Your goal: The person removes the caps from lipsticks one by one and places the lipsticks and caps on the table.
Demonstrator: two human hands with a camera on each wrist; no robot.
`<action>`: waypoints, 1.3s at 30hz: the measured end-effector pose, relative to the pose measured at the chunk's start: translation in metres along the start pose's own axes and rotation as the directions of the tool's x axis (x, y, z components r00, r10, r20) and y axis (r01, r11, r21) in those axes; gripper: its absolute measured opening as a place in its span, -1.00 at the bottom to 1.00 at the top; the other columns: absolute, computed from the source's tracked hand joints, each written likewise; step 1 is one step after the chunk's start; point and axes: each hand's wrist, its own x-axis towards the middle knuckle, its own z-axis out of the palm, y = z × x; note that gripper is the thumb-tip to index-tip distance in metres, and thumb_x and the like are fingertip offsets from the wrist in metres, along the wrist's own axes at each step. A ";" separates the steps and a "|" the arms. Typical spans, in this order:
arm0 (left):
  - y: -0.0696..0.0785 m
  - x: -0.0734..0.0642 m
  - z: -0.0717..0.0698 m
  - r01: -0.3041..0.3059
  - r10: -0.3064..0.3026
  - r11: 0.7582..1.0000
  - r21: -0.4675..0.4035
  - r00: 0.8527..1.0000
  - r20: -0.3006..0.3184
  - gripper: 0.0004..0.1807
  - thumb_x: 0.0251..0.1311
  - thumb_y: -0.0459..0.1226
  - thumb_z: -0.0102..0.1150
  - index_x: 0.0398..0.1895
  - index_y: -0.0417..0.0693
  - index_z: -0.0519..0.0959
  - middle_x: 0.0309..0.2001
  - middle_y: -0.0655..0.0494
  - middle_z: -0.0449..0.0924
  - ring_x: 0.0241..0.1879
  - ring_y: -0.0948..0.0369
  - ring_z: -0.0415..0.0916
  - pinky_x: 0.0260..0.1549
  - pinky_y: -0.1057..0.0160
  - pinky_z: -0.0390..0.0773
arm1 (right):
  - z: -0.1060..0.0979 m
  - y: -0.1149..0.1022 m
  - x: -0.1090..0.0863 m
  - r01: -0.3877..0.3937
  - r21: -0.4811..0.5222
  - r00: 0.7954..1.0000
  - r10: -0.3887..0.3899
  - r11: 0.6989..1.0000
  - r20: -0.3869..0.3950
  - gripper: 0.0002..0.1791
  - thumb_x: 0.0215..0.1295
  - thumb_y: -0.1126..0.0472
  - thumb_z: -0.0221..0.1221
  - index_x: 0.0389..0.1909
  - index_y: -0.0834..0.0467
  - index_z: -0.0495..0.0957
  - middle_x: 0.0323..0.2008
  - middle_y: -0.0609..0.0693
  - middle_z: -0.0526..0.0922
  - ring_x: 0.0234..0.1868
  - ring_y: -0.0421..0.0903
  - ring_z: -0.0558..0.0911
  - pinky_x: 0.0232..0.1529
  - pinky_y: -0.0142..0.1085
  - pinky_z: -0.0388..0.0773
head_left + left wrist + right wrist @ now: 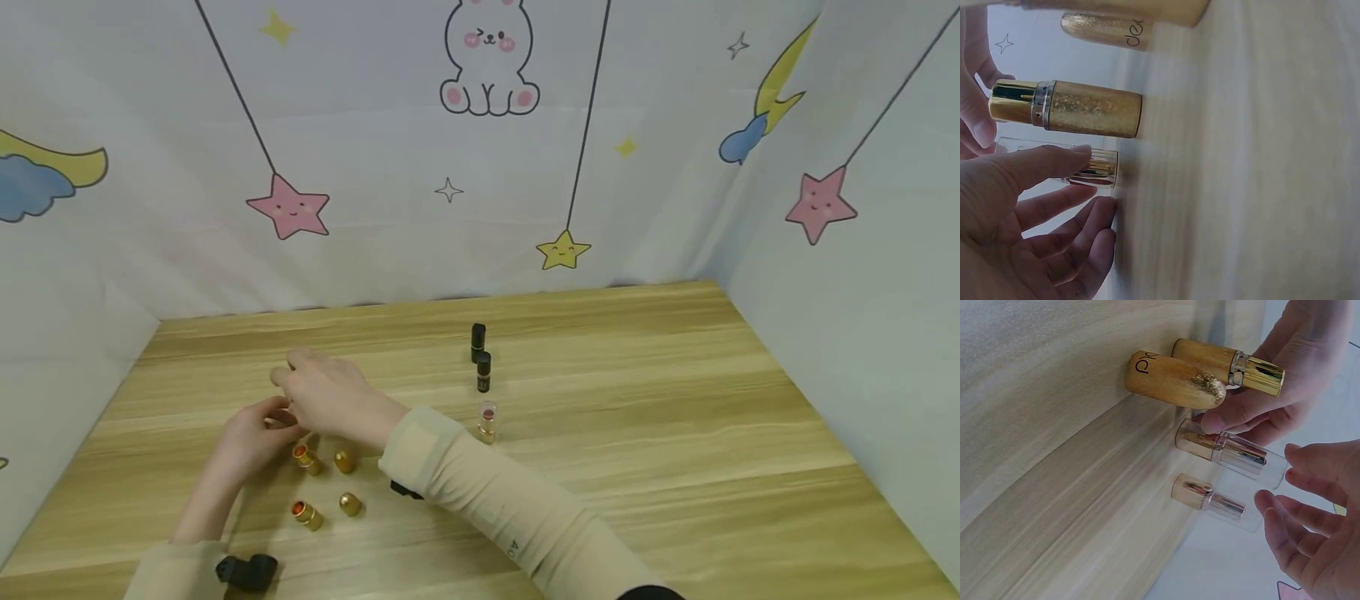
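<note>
Clock directions: head view, read from the two hands.

Item: left hand [258, 433], thumb and fingers pinching the gold base of a clear-capped lipstick [1102, 170], upright.
Item: right hand [330, 396], thumb and fingertips set narrowly about that cap's top; whether they grip it, cannot tell.
Item: second clear-capped lipstick [1188, 490], upright, just beside the first, at 6 to 7 o'clock of it in the right wrist view.
Items, two: uncapped gold lipstick tubes [307, 514], upright, between 5 and 6 o'clock.
Items, two: gold lipstick caps [350, 503], separate, between 4 and 5 o'clock.
Item: third clear-capped lipstick [487, 422], 3 o'clock, just beyond the right sleeve [525, 525].
Items, two: black lipsticks [483, 372], between 2 and 3 o'clock.
Ground: wood-grain tabletop [675, 433]. Left edge near, 9 o'clock; far edge 12 o'clock, meeting a printed backdrop [390, 225]; right edge well apart, 3 o'clock, the widest room lying that way. The right forearm crosses from 4 o'clock.
</note>
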 end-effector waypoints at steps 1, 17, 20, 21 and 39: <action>0.000 0.001 0.000 0.002 -0.002 1.000 0.003 1.000 -0.001 -0.52 0.19 -0.15 0.26 0.02 -0.37 0.50 -0.18 -0.31 0.64 -0.18 -0.15 0.63 -0.16 -0.10 0.57 | 0.001 0.000 0.001 0.001 -0.001 1.000 -0.001 1.000 0.004 -0.68 0.40 0.02 0.07 0.14 -0.16 0.45 0.01 -0.20 0.46 -0.23 -0.33 0.47 -0.44 -0.52 0.47; 0.001 0.009 0.003 0.027 -0.027 0.999 0.026 1.000 -0.006 -0.57 0.10 -0.26 0.25 -0.03 -0.39 0.53 -0.25 -0.24 0.63 -0.24 -0.09 0.63 -0.26 -0.01 0.58 | 0.010 0.000 0.008 0.029 0.002 1.000 -0.029 1.000 0.003 -0.69 0.38 0.03 0.11 0.11 -0.10 0.48 -0.05 -0.19 0.53 -0.22 -0.35 0.51 -0.34 -0.56 0.51; 0.000 0.009 0.003 0.035 -0.035 0.999 0.024 0.999 -0.002 -0.60 0.09 -0.26 0.25 -0.07 -0.40 0.54 -0.24 -0.27 0.63 -0.24 -0.09 0.63 -0.28 0.01 0.58 | 0.013 0.000 0.010 0.033 -0.005 0.999 -0.033 0.999 0.004 -0.72 0.38 0.03 0.11 0.07 -0.11 0.49 -0.07 -0.19 0.53 -0.24 -0.34 0.51 -0.34 -0.54 0.52; 0.000 0.009 0.004 0.038 -0.038 0.999 0.024 0.999 -0.002 -0.61 0.08 -0.27 0.25 -0.09 -0.40 0.54 -0.24 -0.28 0.63 -0.24 -0.09 0.63 -0.28 0.02 0.58 | 0.014 -0.001 0.011 0.038 -0.013 0.999 -0.038 0.999 0.002 -0.74 0.38 0.03 0.11 0.05 -0.10 0.50 -0.08 -0.19 0.54 -0.24 -0.34 0.52 -0.33 -0.53 0.52; 0.005 0.005 0.001 0.008 -0.008 1.000 0.017 1.000 -0.005 -0.63 0.15 -0.24 0.25 -0.08 -0.37 0.55 -0.11 -0.34 0.60 -0.17 -0.16 0.64 -0.23 -0.04 0.61 | 0.014 0.004 0.006 0.059 0.009 0.998 -0.059 0.998 -0.002 -0.82 0.38 0.11 0.11 -0.05 -0.05 0.55 -0.19 -0.19 0.54 -0.32 -0.35 0.49 -0.32 -0.55 0.51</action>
